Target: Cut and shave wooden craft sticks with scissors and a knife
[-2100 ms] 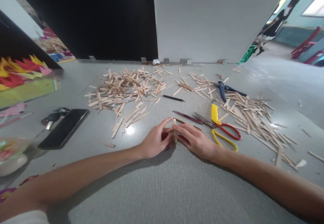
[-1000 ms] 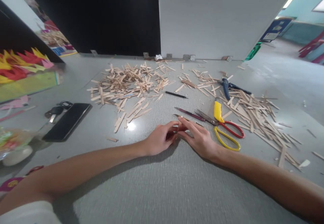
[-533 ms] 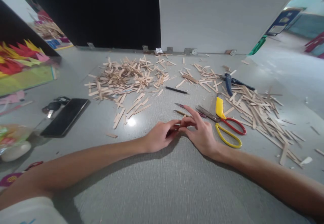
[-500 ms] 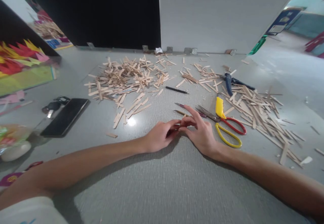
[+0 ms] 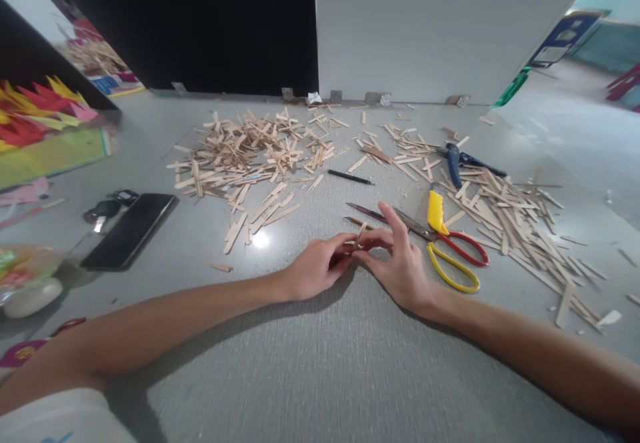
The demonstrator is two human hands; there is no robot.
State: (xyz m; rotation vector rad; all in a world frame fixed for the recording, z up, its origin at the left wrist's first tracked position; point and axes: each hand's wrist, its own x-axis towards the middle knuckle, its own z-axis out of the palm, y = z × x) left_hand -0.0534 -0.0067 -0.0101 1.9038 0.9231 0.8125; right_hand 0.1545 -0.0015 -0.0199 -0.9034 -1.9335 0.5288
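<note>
My left hand (image 5: 316, 271) and my right hand (image 5: 399, 269) meet above the grey table, fingertips pinched together. Between them is a short piece of wooden stick (image 5: 361, 231), its end poking up past the fingertips; the rest is hidden. My right index finger is raised off the pinch. Just beyond my right hand lie a dark-red pointed tool (image 5: 363, 209) and a thin brownish one, both partly covered. Scissors (image 5: 455, 278) with one red and one yellow handle loop rest right beside that hand. A black pencil-like stick (image 5: 350, 177) lies farther back.
A heap of broken wooden sticks (image 5: 255, 146) lies back left, another pile (image 5: 515, 213) on the right. A yellow-handled cutter (image 5: 436, 213) and blue-handled pliers (image 5: 453, 165) are near it. At left are a phone (image 5: 130, 233) and keys (image 5: 103, 211). Upright panels (image 5: 420, 36) stand behind.
My right index finger has lifted higher, away from the pinch. More of the wooden stick's end now shows between the fingertips. My left hand has hardly moved.
</note>
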